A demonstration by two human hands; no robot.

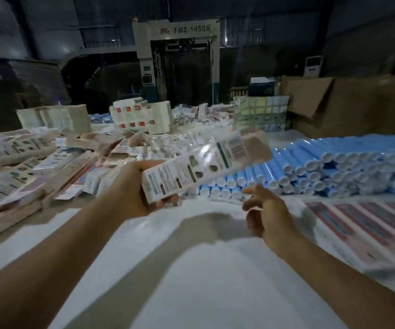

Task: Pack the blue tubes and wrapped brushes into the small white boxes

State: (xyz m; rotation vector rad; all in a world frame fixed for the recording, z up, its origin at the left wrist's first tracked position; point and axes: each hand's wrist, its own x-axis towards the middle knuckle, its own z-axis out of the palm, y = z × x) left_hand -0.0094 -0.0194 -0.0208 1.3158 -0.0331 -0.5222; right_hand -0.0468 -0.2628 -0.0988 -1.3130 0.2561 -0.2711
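Right hand (266,216), lower right, loosely spread; my left hand (141,186) grips the box (206,162): light, stiff, best held near its end.

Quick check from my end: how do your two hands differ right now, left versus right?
The left hand grips a long white box, fingers curled under its near end; the right hand holds nothing, fingers loosely spread. The left hand carries its box lifted and tilted; the right hand hangs beside the box's near end, not touching it, just short of the stacked blue tubes. Both are raised above the white table.
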